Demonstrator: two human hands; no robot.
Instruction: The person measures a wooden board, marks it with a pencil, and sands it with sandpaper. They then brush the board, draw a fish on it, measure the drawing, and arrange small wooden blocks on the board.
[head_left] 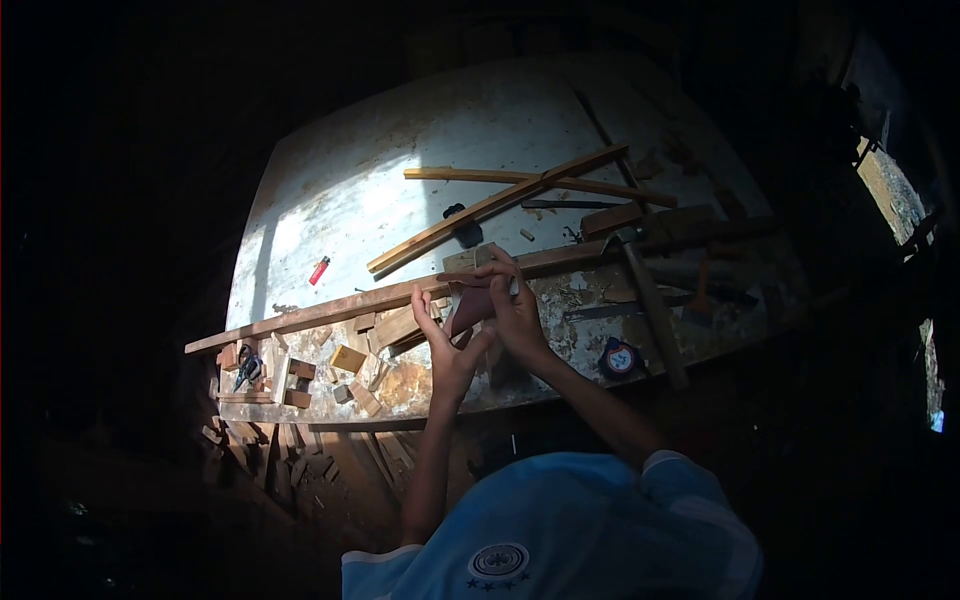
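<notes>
A reddish-brown sheet of sandpaper (470, 309) is bent between my two hands, above the near part of the workbench. My left hand (452, 362) grips its left and lower side, fingers pointing up and thumb toward the sheet. On the other side, my right hand (516, 318) closes on the sheet's right part, its fingers curled over the top. A small brown strip of wood (458, 277) shows at the right fingertips, partly hidden by them. Beneath the hands runs a long wooden batten (300, 318).
Two crossed wooden strips (480, 220) lie farther back on the workbench (330, 170). A red lighter (319, 270) is at left. To the right are a hammer (650, 300) and a tape measure (619, 358). Wood offcuts (347, 359) and scissors (246, 368) sit near the front left.
</notes>
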